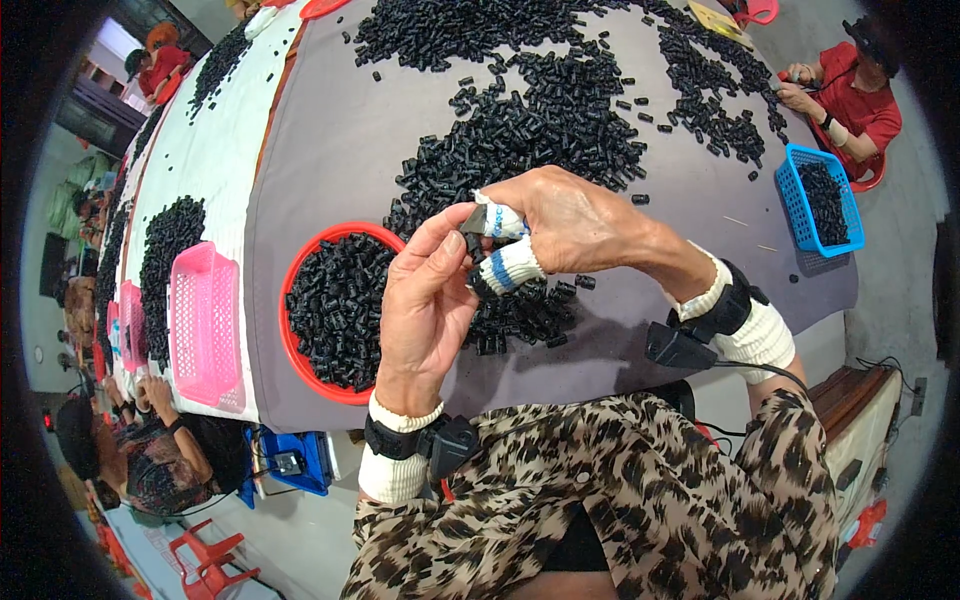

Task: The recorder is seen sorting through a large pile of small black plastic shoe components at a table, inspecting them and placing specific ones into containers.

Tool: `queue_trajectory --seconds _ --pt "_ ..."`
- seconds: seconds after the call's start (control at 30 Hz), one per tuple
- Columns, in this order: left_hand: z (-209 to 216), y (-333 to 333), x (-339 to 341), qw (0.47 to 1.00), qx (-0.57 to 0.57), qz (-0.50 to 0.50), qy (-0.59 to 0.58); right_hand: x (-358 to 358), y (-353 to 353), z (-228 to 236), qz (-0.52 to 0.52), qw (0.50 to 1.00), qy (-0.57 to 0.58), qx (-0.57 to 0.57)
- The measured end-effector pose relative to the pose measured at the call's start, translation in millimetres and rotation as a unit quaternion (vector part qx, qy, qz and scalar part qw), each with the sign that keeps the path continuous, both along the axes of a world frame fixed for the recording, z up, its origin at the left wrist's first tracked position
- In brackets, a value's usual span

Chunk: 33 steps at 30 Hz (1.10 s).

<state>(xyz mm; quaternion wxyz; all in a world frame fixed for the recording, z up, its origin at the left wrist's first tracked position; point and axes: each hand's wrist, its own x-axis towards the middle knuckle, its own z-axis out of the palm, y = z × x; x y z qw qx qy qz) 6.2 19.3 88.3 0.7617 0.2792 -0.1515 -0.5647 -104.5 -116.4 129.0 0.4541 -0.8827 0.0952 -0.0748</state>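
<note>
My left hand (425,315) is raised over the near part of the table, its thumb and fingers closed on a small black cylindrical part (469,243), mostly hidden by the fingers. From the right, my right hand (590,220) meets it, with white wraps printed in blue on its thumb and a finger. Between its wrapped fingertips is a small dark grey blade-like piece (478,219), close against the black part. Below the hands lies a loose heap of black parts (520,318). A red round basin (288,335) full of the same parts stands left of my left hand.
A large pile of black parts (530,130) spreads across the grey-covered table (330,130). A pink basket (205,330) stands at left, a blue basket (850,240) at right. A co-worker in red (860,105) sits far right; others work along the left. A red stool (205,560) stands lower left.
</note>
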Motion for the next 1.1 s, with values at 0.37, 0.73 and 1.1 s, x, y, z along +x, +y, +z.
queue_trajectory --seconds 0.37,0.73,1.1 --pt "-5.4 -0.7 2.9 0.999 -0.039 -0.011 -0.007 2.9 -2.2 -9.1 0.023 1.0 0.005 0.01" --pt "-3.4 -1.3 1.2 0.999 -0.032 0.004 -0.036 0.5 0.5 -2.4 0.019 0.999 0.003 0.029" --pt "-2.7 -0.9 2.0 0.998 -0.032 0.006 -0.051 1.4 1.6 -3.9 0.026 0.999 -0.001 0.032"
